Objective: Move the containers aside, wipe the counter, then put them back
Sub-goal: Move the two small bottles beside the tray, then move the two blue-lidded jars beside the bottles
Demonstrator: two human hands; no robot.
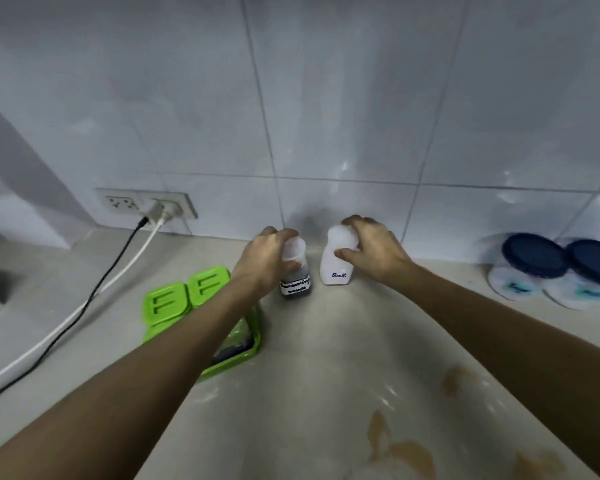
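Containers and stained tabletop, back wall.
Dark-filled jar point(296, 275), white cap, handwritten label, upright, just left of white salt bottle point(337, 261), blue "Salt" print, upright; both near wall, each with a hand over its top. Green lidded box point(201, 306) left, partly behind an arm. Two blue-lidded tubs point(534, 265) far right, touching. Tabletop point(326, 341) pale, brown stains point(402, 448) at front.

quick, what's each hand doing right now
Left hand: closed around the top of the dark seasoning bottle.
Right hand: closed around the top of the white salt bottle.
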